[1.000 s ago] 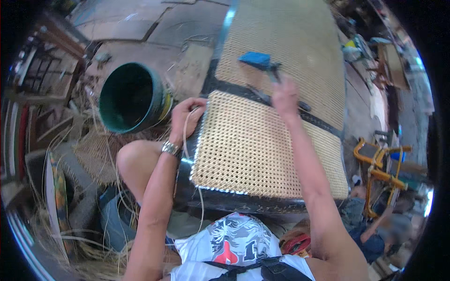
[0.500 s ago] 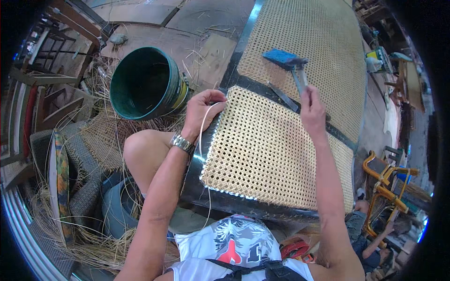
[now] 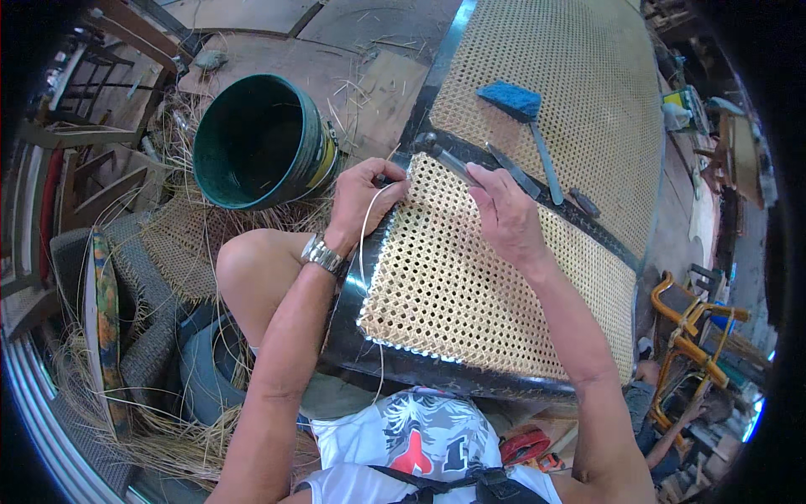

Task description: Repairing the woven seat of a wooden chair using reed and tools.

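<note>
A woven cane panel lies across the dark frame in front of me. My left hand is closed in a pinch at the panel's far left corner. It grips a thin pale cane strand that hangs down over the wrist. My right hand is wrapped round the handle of a hammer, whose head is near that corner, above the dark strip. Just beyond lie a flat metal blade and a blue brush with a grey handle.
A green bucket stands left of the frame. Loose cane strands and woven scraps lie at the lower left, around a blue-grey tub. A small dark object rests on the strip. Rattan furniture stands at right.
My right hand has swung left with the hammer, bringing its head close to my left hand. The blue brush and its handle now show fully. My left hand stays at the corner.
</note>
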### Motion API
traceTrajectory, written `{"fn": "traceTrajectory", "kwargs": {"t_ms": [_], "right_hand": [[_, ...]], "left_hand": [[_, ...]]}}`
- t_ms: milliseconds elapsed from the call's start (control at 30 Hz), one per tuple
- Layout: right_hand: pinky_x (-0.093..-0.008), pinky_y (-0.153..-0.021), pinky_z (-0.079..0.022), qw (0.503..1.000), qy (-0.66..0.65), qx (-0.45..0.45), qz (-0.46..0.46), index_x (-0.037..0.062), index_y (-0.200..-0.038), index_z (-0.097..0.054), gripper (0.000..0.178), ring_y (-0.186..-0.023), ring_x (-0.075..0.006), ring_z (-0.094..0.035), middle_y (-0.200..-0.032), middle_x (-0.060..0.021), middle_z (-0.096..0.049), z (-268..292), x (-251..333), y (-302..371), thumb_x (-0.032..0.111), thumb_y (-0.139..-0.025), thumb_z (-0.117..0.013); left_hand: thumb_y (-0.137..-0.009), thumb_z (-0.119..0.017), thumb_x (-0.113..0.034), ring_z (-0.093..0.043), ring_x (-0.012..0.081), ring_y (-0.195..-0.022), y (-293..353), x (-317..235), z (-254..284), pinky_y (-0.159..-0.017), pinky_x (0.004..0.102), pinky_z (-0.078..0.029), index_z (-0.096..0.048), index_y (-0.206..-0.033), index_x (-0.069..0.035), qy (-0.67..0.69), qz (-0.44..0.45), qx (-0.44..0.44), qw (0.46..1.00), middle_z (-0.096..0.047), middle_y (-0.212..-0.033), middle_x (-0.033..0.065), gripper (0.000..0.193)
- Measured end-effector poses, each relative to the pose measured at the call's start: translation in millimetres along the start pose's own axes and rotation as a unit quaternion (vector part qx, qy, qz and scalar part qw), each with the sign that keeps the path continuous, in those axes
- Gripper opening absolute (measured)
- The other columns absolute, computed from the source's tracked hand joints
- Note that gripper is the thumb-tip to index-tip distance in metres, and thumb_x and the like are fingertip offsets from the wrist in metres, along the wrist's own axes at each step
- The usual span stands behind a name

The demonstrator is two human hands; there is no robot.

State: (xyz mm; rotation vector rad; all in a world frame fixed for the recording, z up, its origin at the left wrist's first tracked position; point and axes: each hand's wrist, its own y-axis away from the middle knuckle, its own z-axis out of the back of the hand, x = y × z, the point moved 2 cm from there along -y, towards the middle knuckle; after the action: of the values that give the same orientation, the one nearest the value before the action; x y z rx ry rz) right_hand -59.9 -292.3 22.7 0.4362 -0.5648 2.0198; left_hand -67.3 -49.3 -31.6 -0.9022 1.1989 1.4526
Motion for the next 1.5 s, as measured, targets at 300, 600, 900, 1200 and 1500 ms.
{"fn": "traceTrajectory", "kwargs": {"t_ms": [300, 600, 900, 1200, 1500], "right_hand": [[-0.0442, -0.055, -0.054, 0.999, 0.019, -0.045, 0.009, 0.0161, -0.125, -0.059, 0.026, -0.065, -0.0346, -0.065, -0.086, -0.0123, -0.059, -6.8, 0.7, -14.6, 0.016, -0.099, -0.059], [-0.0387, -0.055, -0.053, 0.994, 0.107, 0.025, 0.018, 0.0136, -0.129, -0.057, 0.033, -0.061, -0.0237, -0.061, -0.077, -0.0069, -0.056, -6.0, 1.7, -17.1, 0.012, -0.097, -0.063], [-0.0391, -0.062, -0.049, 0.975, -0.118, 0.060, -0.179, 0.0054, -0.121, -0.056, 0.022, -0.067, -0.0266, -0.064, -0.077, -0.0136, -0.064, 16.0, 7.0, -13.2, 0.019, -0.103, -0.056], [-0.0465, -0.072, -0.055, 0.998, -0.045, 0.044, -0.021, 0.0099, -0.136, -0.053, 0.034, -0.085, -0.0389, -0.069, -0.097, -0.0219, -0.068, -16.5, 8.2, -2.2, 0.010, -0.101, -0.055], [-0.0435, -0.070, -0.057, 0.993, 0.043, 0.110, -0.022, 0.0167, -0.146, -0.047, 0.050, -0.077, -0.0341, -0.067, -0.091, -0.0175, -0.063, -8.5, 22.3, -7.1, 0.004, -0.098, -0.052]], "left_hand": [[-0.084, -0.078, -0.010, -0.058, 0.0048, -0.071, -0.6, 3.0, 0.0, -0.066, 0.0226, -0.048, -0.074, -0.091, -0.002, -0.010, -0.020, -0.003, 1.000, -0.071, -0.086, 0.0006, 0.011], [-0.080, -0.084, -0.023, -0.055, 0.0054, -0.069, -0.5, 3.1, 3.5, -0.063, 0.0233, -0.046, -0.072, -0.099, -0.004, -0.055, 0.030, -0.026, 0.998, -0.069, -0.087, 0.0016, 0.030], [-0.081, -0.085, -0.024, -0.063, 0.0172, -0.105, -8.3, 20.3, 0.2, -0.093, 0.0285, -0.050, -0.062, -0.121, 0.003, 0.001, 0.029, -0.033, 0.999, -0.067, -0.115, 0.0102, 0.053], [-0.089, -0.065, -0.028, -0.070, 0.0255, -0.102, -9.3, 25.7, -2.0, -0.092, 0.0348, -0.052, -0.068, -0.115, 0.003, -0.036, 0.067, -0.076, 0.994, -0.073, -0.110, 0.0178, 0.040], [-0.091, -0.065, -0.029, -0.071, 0.0267, -0.099, -9.3, 24.4, -2.3, -0.090, 0.0357, -0.053, -0.070, -0.111, 0.003, -0.035, 0.072, -0.083, 0.993, -0.074, -0.106, 0.0188, 0.038]]}}
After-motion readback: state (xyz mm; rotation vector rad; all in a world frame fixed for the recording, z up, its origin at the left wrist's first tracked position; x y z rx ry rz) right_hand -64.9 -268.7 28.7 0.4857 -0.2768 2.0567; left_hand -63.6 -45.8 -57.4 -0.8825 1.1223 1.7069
